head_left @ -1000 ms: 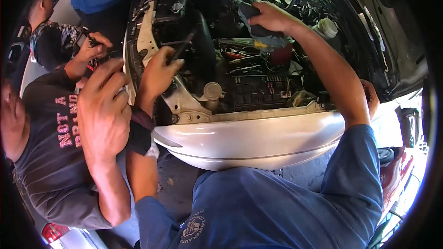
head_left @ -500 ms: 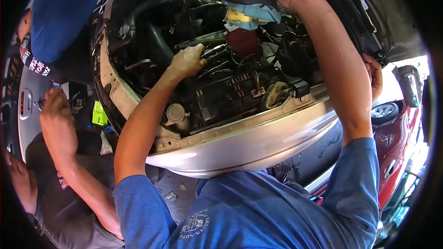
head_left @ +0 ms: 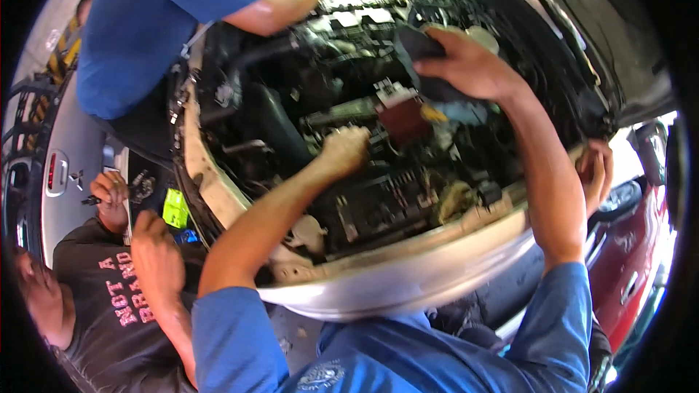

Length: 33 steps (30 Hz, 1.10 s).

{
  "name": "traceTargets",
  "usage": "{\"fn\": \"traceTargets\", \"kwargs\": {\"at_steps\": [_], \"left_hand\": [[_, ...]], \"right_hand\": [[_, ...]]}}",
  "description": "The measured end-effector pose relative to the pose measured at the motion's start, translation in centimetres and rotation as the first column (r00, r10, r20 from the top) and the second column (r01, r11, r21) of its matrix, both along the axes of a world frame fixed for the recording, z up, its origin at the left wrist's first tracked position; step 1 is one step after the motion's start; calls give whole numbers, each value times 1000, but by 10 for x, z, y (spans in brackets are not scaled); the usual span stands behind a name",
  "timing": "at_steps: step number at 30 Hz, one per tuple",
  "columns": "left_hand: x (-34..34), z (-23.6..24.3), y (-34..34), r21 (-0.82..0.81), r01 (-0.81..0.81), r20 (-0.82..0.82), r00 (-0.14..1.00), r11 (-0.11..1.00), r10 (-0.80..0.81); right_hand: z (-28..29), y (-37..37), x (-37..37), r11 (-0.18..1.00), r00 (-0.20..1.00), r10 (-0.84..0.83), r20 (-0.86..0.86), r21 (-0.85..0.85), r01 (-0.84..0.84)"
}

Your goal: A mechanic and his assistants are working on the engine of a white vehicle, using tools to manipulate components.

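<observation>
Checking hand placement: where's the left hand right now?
Head view, centre: the left hand is closed into a fist deep in the open engine bay, just left of the dark red box, below the right hand.

Red car (head_left: 635, 269) (right), green tag (head_left: 175, 207)

Blue sleeves (head_left: 240, 335), white bumper (head_left: 408, 276), red car (head_left: 630, 255) (co-worker's tee (head_left: 95, 306): dk grey, pink lettering).

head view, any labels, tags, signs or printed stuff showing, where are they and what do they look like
Tag: bright yellow-green slip, roughly rectangular, at the car's left front edge, beside the kneeling person's raised hand.
Shirt print: pink block lettering on a dark grey T-shirt, lower left.
Shirt crest: small round pale emblem on the blue shirt, bottom centre.
Car emblem: small badge on the grey car, far left.
</observation>
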<state>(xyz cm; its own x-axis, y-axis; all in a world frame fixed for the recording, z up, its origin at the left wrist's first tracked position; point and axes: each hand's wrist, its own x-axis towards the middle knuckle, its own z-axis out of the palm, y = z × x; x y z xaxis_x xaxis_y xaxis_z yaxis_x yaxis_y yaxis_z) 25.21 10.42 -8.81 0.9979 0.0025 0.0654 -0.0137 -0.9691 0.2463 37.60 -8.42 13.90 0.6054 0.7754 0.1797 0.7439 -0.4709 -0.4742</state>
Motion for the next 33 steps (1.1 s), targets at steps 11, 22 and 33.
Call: {"fn": "traceTargets", "kwargs": {"at_steps": [11,22,33], "left_hand": [[-3,29,-6,-178,-128,-259,963,976,79],[-198,174,-96,-647,-86,431,779,758,456],[-596,-41,-79,-993,-112,-90,933,45,349]], "right_hand": [[14,-3,-19,994,991,72,-110,-69,-80],[-15,1,49,967,964,252,-88,-4,-253],[35,45,-249,914,918,242,-315,391,-107]]}}
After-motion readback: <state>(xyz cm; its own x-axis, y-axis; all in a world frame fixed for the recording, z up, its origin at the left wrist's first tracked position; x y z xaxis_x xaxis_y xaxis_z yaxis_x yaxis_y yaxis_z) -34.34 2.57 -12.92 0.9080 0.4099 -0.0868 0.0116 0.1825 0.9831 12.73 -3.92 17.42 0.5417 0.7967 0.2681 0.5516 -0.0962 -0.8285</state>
